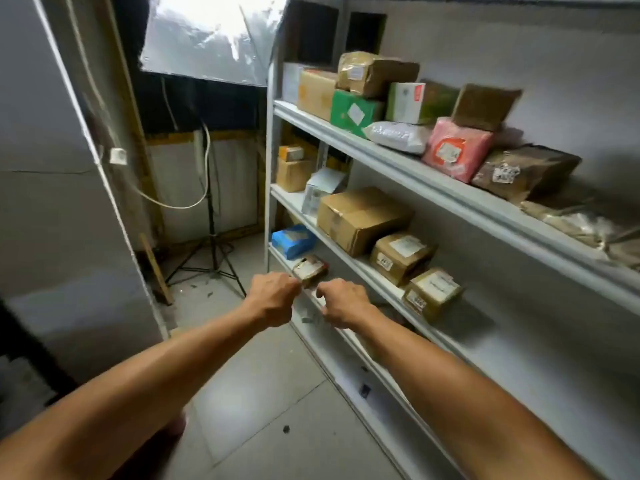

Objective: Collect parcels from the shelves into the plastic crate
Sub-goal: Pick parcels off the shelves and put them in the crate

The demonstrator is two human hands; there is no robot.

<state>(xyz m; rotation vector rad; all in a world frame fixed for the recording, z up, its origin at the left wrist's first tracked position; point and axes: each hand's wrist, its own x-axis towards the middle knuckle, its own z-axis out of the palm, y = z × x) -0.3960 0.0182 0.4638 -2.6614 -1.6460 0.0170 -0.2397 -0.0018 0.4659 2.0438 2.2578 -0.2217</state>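
Observation:
A small brown parcel (310, 270) with a torn white label lies at the front edge of the low shelf (282, 256). My left hand (272, 299) reaches it with curled fingers and pinches its near corner; the fingertips are hidden behind the knuckles. Just to the right, my right hand (343, 301) hovers at the shelf lip below the parcel, fingers loosely bent, holding nothing. A blue parcel (292, 240) lies behind the small one. The plastic crate is not in view.
The white shelf unit (398, 161) runs along the right. Its top shelf holds green, pink, white and brown parcels, and its middle shelf holds several cardboard boxes (360, 220). A light stand (211, 216) with cables stands on the tiled floor to the left, beside a grey wall panel.

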